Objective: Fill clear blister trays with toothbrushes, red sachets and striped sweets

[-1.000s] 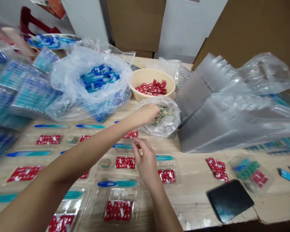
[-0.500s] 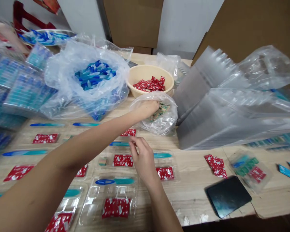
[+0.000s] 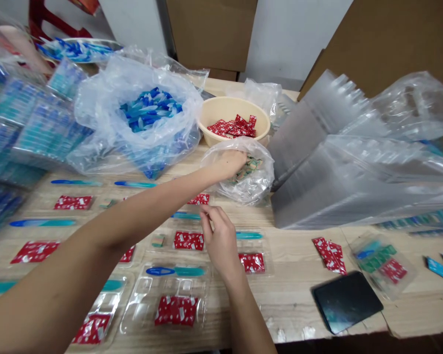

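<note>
My left hand (image 3: 233, 163) reaches into a clear plastic bag (image 3: 260, 184) of small green and tan pieces (image 3: 251, 168); its fingertips are hidden there. Below it, my right hand (image 3: 217, 231) hovers over the clear trays with thumb and fingers pinched together; anything between them is too small to make out. Beside it lie a red patterned packet (image 3: 189, 241) and a blue-turquoise handled item (image 3: 248, 235). One tray (image 3: 133, 314) in front holds a blue-turquoise item (image 3: 175, 271) and a red packet (image 3: 176, 310). A small green-tan piece (image 3: 158, 241) sits in a tray left of my right hand.
A cream bowl (image 3: 201, 115) of red packets and a bag (image 3: 96, 105) of blue items stand behind. Stacked filled trays (image 3: 40, 137) are at left, nested clear trays (image 3: 317, 182) at right. A black device (image 3: 348, 301) lies at the front right. Another person's arm (image 3: 24, 49) shows top left.
The view has shifted slightly, so the bags, bowl and trays at left sit a little differently in frame. Both hands keep nearly the same places, my left hand still in the bag.
</note>
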Available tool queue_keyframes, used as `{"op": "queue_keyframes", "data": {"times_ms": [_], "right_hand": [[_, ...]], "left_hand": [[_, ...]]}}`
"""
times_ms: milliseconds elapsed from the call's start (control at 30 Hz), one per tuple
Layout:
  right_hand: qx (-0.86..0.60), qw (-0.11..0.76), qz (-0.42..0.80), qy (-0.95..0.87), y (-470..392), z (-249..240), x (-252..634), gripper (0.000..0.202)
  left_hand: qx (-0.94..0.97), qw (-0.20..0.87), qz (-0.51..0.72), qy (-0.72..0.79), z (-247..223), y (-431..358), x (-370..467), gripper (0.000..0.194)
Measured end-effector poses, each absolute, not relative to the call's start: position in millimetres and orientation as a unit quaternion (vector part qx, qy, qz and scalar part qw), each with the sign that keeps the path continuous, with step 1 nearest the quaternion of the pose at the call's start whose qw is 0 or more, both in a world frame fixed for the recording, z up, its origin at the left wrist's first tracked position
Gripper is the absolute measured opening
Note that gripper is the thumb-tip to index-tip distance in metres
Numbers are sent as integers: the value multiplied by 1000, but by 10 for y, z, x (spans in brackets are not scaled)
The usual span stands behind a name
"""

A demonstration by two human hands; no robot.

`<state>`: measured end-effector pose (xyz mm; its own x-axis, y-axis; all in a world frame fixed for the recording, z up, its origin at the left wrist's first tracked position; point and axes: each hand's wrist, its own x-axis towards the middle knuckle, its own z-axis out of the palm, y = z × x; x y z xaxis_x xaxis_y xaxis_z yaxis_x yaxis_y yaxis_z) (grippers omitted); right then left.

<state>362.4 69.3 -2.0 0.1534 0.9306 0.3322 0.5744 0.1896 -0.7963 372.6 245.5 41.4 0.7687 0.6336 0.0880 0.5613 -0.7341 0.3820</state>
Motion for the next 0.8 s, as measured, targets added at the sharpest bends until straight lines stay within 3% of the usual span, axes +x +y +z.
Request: {"op": "queue_keyframes", "data": {"times_ms": [133, 267, 400, 667, 800], "right_hand": [[-598, 488, 210, -601, 698, -14, 3634, 24], [-596, 600, 260, -465, 683, 59, 3676, 19], [-574, 696, 289, -319, 680, 157, 3739, 18], [-536, 743, 313, -251, 737, 85, 3783, 21], [-528, 747, 328, -237, 741, 67, 3792, 20]], "left_hand": [[905, 246, 108, 330, 608, 2323, 3579, 12], [841, 441, 139, 282, 759, 2139, 3245, 20], [798, 523, 131, 270, 815, 1973, 2925, 17], [856, 472, 29, 209, 899, 2031, 2978, 19], [888, 366, 84, 265, 723, 2292, 3374, 23]]}}
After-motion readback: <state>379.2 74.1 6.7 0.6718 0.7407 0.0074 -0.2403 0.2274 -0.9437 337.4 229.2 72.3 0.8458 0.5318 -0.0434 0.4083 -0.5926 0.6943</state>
